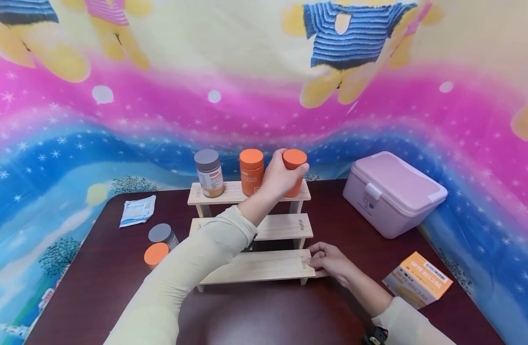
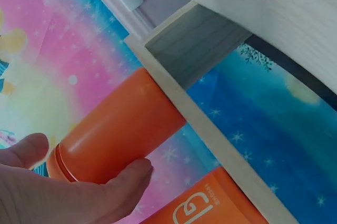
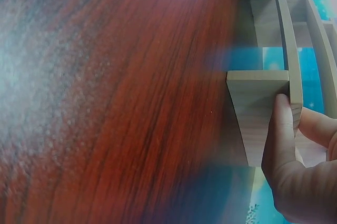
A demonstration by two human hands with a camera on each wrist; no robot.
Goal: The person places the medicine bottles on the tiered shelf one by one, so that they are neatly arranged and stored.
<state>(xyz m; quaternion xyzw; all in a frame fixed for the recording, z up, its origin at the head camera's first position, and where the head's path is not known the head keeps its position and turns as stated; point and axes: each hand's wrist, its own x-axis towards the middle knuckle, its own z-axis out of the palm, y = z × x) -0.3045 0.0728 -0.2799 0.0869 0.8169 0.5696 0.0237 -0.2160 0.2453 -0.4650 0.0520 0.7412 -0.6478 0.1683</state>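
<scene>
Orange jar gripped by left hand; right hand pinches wooden stand. Risk: sideways nudge from left hand could topple neighbouring bottle.

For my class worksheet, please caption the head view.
Left grip holds an orange jar on the wooden rack's top tier; right grip pinches the lowest tier.

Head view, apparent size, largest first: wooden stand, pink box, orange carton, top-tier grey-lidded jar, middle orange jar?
1. wooden stand
2. pink box
3. orange carton
grey-lidded jar, middle orange jar: near alike, unranked.
</scene>
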